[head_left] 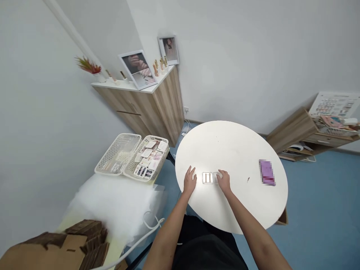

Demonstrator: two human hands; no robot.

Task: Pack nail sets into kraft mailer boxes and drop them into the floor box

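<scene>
A small clear plastic case (207,178) lies opened out on the white round table (225,146). Its left half holds a few slim brownish strips; the right half is partly covered by my right hand (224,181), whose thumb and fingers close on its outer edge. My left hand (190,181) rests on the table just left of the case, fingers apart and with nothing in them. Farther right on the tabletop are a tiny dark reddish piece (248,179) and a purple packet (267,172), blurred into blocks.
At left, an open white basket (132,176) holds cards and packs. Near it are translucent wrapping (112,204), folded cardboard (47,251) and a white cable (140,240). A wooden cabinet (165,108) carries frames and bottles. Shelving (295,129) stands at right.
</scene>
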